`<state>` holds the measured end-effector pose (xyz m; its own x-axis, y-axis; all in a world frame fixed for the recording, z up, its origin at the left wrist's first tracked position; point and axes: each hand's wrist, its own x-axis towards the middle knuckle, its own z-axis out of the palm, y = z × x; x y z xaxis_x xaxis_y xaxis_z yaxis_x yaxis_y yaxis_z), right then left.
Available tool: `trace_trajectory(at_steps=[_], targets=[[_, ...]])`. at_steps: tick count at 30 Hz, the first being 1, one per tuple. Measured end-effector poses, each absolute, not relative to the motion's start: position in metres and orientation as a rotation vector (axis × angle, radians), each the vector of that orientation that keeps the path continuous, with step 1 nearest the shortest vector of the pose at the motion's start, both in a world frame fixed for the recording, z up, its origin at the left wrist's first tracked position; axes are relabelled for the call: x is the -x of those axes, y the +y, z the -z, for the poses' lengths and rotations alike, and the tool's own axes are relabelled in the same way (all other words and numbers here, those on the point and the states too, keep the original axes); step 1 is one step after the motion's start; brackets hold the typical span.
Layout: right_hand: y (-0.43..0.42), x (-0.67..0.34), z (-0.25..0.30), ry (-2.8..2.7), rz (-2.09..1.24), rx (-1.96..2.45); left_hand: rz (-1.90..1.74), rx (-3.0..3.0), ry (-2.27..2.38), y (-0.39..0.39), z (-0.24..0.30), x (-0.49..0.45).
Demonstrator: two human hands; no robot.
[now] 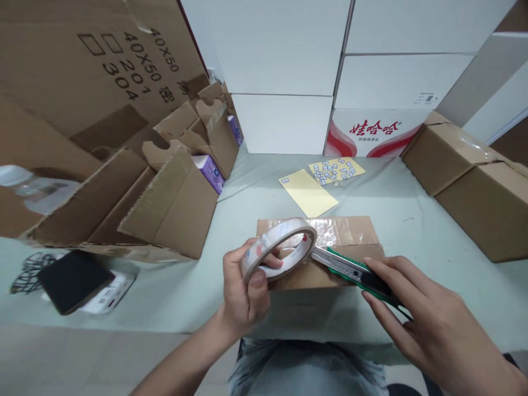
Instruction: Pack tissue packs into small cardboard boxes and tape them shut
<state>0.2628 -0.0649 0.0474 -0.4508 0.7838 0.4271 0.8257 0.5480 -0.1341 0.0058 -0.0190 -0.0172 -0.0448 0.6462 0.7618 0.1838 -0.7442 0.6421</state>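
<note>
My left hand grips a roll of clear packing tape, with its fingers through the core and the roll tilted up. My right hand is shut on a green utility knife, whose metal blade end points left and reaches the roll's lower right edge. Under both hands lies a cardboard box, its top seam covered with shiny tape. The roll hides part of the box's top, and my left hand hides part of the roll.
Open cartons with purple packs crowd the left of the pale green table. Yellow sheets lie ahead, before stacked white cartons. A taped carton stands right; a black device rests front left.
</note>
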Motion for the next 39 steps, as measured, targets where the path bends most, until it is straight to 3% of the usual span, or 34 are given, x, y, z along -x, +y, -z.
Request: trace_trajectory(at_steps=[7, 14, 20, 26, 32, 35, 39], targets=[[-0.080, -0.255, -0.035, -2.319, 0.320, 1.296, -1.863, -1.864, 0.868, -0.020, 0.019, -0.006], [-0.086, -0.245, -0.026, -2.303, 0.310, 1.283, -1.954, -1.726, 0.885, -0.021, 0.013, -0.017], [-0.070, -0.281, -0.038, -2.137, 0.104, 1.418, -1.976, -1.030, 1.009, 0.003, -0.018, 0.010], [0.032, -0.352, 0.014, -1.752, 0.001, 1.711, -1.452, -0.789, 1.333, 0.075, 0.002, 0.052], [0.086, -0.352, 0.089, -1.863, -0.126, 1.718, -1.018, -0.961, 1.522, 0.115, 0.049, 0.045], [0.081, -0.349, 0.079, -1.879, -0.150, 1.711, -0.996, -1.112, 1.612, 0.121, 0.062, 0.044], [0.044, -0.329, 0.011, -1.859, -0.133, 1.619, -1.161, -1.359, 1.697, 0.115, 0.060, 0.045]])
